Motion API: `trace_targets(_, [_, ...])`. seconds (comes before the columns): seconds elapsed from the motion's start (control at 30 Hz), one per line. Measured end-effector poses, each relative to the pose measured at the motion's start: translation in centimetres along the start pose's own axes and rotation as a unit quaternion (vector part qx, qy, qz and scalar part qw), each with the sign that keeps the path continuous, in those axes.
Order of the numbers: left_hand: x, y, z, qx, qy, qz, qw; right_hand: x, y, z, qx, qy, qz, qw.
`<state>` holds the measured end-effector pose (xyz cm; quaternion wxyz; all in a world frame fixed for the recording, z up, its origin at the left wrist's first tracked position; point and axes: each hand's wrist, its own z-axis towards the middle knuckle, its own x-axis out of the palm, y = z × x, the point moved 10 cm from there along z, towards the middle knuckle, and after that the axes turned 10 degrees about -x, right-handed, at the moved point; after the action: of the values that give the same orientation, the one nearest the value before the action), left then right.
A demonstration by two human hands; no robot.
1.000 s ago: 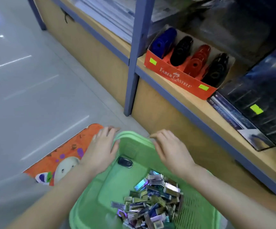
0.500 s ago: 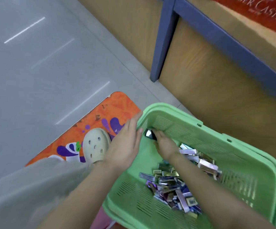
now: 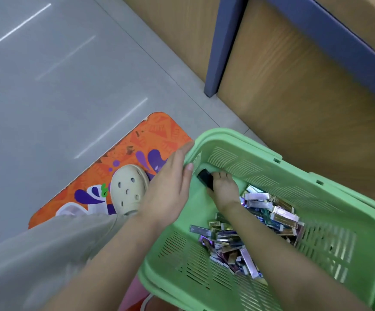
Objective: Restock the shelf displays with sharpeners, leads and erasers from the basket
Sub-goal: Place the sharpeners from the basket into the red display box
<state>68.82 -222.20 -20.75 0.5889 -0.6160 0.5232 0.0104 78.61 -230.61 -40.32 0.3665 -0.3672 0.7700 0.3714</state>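
one basket, one sharpener, two hands.

The basket is smooth moulded plastic with a soft sheen. The small boxes in it shine like foil. The black sharpener looks like glossy plastic. The floor tiles gleam; the shelf front shows matt wood grain.
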Motion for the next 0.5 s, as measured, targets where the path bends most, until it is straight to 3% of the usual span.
trace_targets(0.07, [-0.3,0.2,0.1,0.0,-0.008,-0.002,1.0,-0.1,0.1,-1.3,0.01,0.005,0.111,0.994])
trace_targets(0.17, [-1.5,-0.5,-0.1,0.036,-0.062,0.005,0.997,-3.0,0.3,-4.0,0.004,-0.072,0.262,0.962])
trace_targets(0.23, [-2.7,-1.6,-1.3,0.068,-0.14,0.0,0.988,-5.7,0.4,-6.1,-0.021,-0.111,0.314,0.943])
trace_targets(0.3, [-2.9,-2.2,-2.8,0.041,-0.174,-0.073,0.981,-8.5,0.6,-8.2,-0.038,-0.145,0.351,0.924])
trace_targets(0.4, [0.3,-1.9,-3.4,-0.103,-0.081,-0.25,0.959,-11.8,1.2,-10.5,-0.043,-0.195,0.42,0.885])
trace_targets(0.5, [4.6,-1.7,-3.9,-0.217,0.037,-0.368,0.904,-13.4,3.1,-11.7,-0.07,-0.195,0.453,0.867])
